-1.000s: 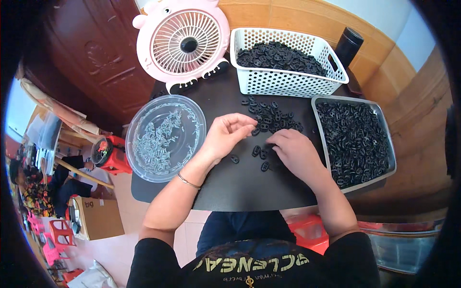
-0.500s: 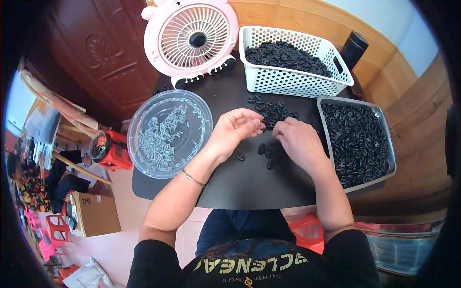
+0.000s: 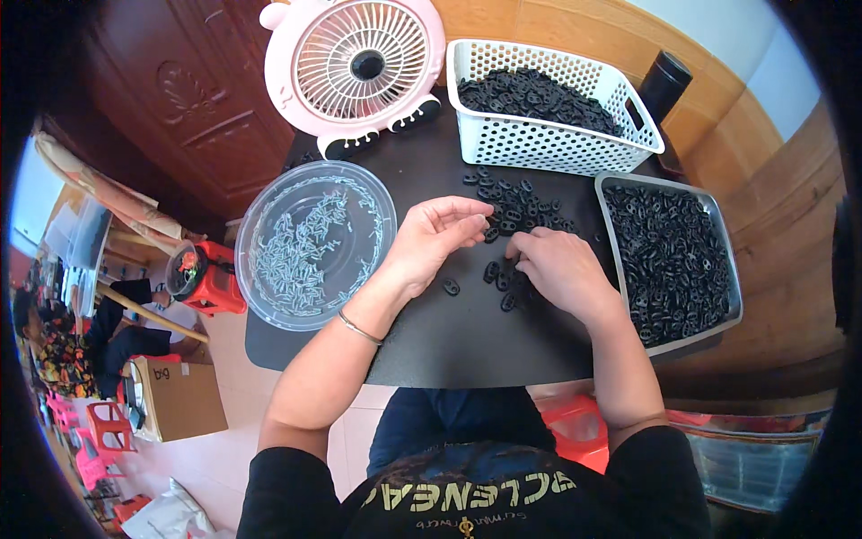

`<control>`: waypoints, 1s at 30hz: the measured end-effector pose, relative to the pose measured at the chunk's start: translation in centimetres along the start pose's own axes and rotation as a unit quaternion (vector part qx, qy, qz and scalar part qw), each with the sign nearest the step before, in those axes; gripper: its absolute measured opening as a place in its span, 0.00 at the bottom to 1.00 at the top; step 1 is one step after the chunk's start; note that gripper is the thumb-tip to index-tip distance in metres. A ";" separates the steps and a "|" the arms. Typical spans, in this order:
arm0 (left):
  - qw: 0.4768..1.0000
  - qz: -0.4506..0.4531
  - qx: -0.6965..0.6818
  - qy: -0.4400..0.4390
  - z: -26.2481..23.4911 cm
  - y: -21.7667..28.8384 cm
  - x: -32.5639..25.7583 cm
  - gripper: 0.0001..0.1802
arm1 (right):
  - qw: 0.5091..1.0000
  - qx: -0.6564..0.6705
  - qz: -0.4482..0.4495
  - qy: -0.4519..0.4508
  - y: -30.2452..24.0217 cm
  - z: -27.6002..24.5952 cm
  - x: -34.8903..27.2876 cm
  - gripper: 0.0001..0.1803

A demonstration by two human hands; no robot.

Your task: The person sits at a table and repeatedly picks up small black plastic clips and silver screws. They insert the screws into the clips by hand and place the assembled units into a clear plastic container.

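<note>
My left hand (image 3: 438, 238) is over the middle of the dark table, thumb and forefinger pinched together; whatever sits between the tips is too small to make out. To its right, my right hand (image 3: 564, 269) bends its fingers down among small black oval plastic pieces with holes. Their tips are partly hidden, so I cannot make out what they hold. Beyond both hands lies a loose pile of these black pieces (image 3: 510, 199). A smaller cluster (image 3: 492, 271) is beside my right fingertips, partly under that hand. One black piece (image 3: 451, 287) lies alone below my left hand.
A round clear tub (image 3: 388, 235) of small silvery pins stands left. A white perforated basket (image 3: 539, 154) and a metal tray (image 3: 738, 301), both filled with black pieces, stand far and right. Behind are a pink fan (image 3: 280, 81) and a black canister (image 3: 664, 85).
My right hand has drawn slightly down and right, its fingers opening a little from their bunched shape. The left hand keeps its pinch, shifted slightly. The whole view has tilted a little.
</note>
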State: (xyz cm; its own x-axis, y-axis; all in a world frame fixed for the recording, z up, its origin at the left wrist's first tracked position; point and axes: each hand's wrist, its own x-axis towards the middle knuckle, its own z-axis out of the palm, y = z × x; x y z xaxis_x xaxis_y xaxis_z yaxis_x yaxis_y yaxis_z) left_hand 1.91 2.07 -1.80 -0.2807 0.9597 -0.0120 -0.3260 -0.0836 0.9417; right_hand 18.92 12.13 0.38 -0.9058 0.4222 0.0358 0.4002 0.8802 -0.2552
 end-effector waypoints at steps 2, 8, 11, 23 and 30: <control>1.000 0.004 0.001 0.004 -0.2 -0.1 0.0 0.09 | 0.999 0.033 -0.015 0.004 -0.2 -0.2 -0.3 0.08; 1.000 -0.002 0.006 0.013 0.0 -0.1 -0.1 0.08 | 0.998 0.061 -0.033 -0.002 0.5 0.2 -0.5 0.09; 1.000 0.001 0.005 0.012 -0.1 0.0 -0.1 0.08 | 0.999 0.051 -0.018 -0.001 0.4 0.1 -0.6 0.09; 1.000 -0.001 0.013 0.004 -0.2 -0.3 0.0 0.08 | 0.965 0.216 -0.020 0.150 -1.1 -0.4 1.2 0.05; 1.000 -0.002 -0.007 0.011 -0.3 -0.5 0.1 0.09 | 0.851 0.479 0.002 0.214 -1.1 2.7 1.9 0.08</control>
State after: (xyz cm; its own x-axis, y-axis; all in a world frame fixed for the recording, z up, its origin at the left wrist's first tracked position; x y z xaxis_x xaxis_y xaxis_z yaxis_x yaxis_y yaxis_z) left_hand 1.74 2.10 -2.38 -0.2989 0.9540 -0.0229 -0.3392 -0.0838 0.9370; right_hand 16.41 11.34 -1.83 -0.6892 0.6450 0.3302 -0.0802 0.3850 -0.9194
